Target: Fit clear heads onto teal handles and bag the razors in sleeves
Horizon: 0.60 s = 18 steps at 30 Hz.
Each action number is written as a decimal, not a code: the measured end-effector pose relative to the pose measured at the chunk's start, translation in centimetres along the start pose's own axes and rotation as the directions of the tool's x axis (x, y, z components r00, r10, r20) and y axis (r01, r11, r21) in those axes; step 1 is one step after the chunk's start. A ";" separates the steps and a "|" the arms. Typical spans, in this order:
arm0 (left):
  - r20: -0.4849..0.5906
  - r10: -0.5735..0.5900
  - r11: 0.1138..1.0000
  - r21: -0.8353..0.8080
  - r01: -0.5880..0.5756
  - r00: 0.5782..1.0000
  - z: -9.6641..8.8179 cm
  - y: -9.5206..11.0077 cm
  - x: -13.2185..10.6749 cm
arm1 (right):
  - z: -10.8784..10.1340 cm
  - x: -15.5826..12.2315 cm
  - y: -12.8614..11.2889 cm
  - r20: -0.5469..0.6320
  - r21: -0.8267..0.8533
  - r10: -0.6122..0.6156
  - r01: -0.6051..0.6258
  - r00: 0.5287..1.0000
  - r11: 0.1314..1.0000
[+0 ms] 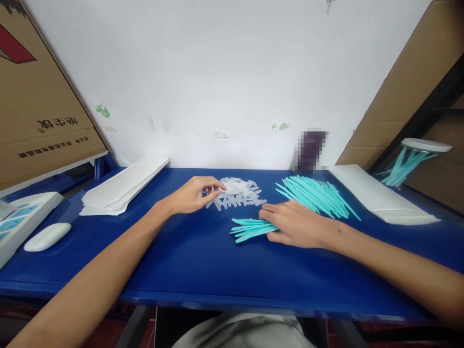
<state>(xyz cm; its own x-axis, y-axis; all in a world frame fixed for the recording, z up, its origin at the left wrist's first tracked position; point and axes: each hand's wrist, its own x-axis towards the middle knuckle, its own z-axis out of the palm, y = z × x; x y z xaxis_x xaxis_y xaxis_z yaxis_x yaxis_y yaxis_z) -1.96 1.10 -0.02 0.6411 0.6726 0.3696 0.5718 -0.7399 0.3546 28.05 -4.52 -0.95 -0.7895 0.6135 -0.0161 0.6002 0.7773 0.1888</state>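
Observation:
My left hand (192,195) is at the left edge of a heap of small translucent plastic pieces (239,191). Its thumb and forefinger are curled together around one whitish piece, partly hidden by the fingers. Palm down on the blue table, my right hand (293,224) is closed around a bunch of thin turquoise sticks (252,228), whose ends point left out of the grip. Just behind that hand lies a larger pile of loose turquoise sticks (319,195).
White padded sleeves (123,186) lie at left, and another white sleeve (384,193) at right. A white mouse-shaped object (47,237) sits on the blue table (195,275). Far right is a clear jar (402,162) of turquoise sticks. Cardboard (43,96) flanks the white wall (232,72).

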 end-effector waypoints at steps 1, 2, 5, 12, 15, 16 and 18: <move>0.004 0.030 0.998 -0.058 -0.030 1.000 0.3 0.6 0.1 | 0.0 0.0 0.1 0.000 0.031 0.025 -0.025 1.000 0.999; -0.007 0.058 0.993 -0.100 -0.058 0.998 0.6 1.2 0.1 | -0.1 0.0 0.2 -0.001 0.062 0.050 -0.050 0.999 0.997; -0.087 0.146 0.979 -0.130 -0.156 0.986 1.5 2.3 0.1 | -0.2 -0.4 0.3 -0.007 0.150 0.094 -0.092 0.996 0.984; 0.046 0.153 0.981 0.112 -0.157 0.987 2.0 3.8 0.1 | 0.1 -1.0 -0.4 -0.022 0.263 0.160 -0.149 0.987 0.953; 0.114 0.090 0.971 0.211 -0.113 0.989 1.8 4.8 0.3 | 0.1 -1.2 -0.5 -0.019 0.299 0.205 -0.190 0.979 0.935; 0.114 0.070 0.970 0.224 -0.094 0.991 1.8 5.0 0.3 | 0.1 -1.2 -0.5 -0.020 0.306 0.218 -0.201 0.976 0.930; 0.128 0.039 0.974 0.215 -0.066 0.991 1.8 5.4 0.3 | 0.1 -1.4 -0.5 -0.018 0.318 0.236 -0.218 0.972 0.923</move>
<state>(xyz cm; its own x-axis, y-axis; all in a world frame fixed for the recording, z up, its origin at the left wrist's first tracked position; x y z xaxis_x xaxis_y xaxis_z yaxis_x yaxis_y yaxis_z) 2.22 -2.74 0.49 0.7232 0.6356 0.2701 0.6249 -0.7688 0.1359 28.83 -5.74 -1.12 -0.6281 0.7768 0.0466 0.7665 0.6279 -0.1349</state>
